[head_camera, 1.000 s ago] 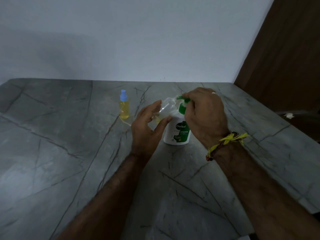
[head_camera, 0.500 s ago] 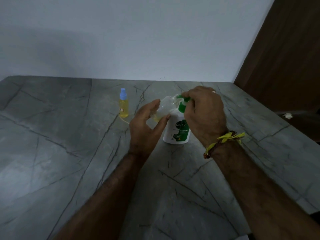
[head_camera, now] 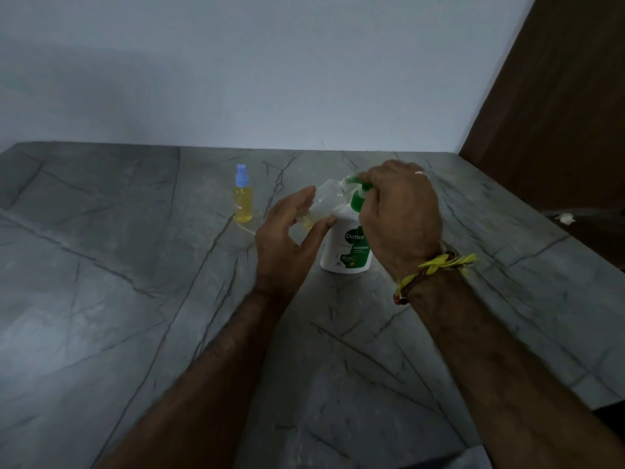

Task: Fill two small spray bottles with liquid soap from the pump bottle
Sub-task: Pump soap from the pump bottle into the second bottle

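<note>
Two hands fill a small bottle at a soap pump.
Left hand (head_camera: 287, 238) grips the tilted clear bottle (head_camera: 326, 201); right hand (head_camera: 400, 218) fingers curl over the pump bottle (head_camera: 346, 248) head.

Left hand (head_camera: 287, 238) round tilted clear bottle (head_camera: 323, 201) at pump bottle (head_camera: 348, 245) spout.

Both bare arms are reaching forward. The left hand (head_camera: 287, 238) is curling its fingers (head_camera: 306, 198) and thumb around something small, palm turned inward. The right hand (head_camera: 400, 214) is bending down at the wrist, knuckles up, fingers tucked under and pressing.
</note>
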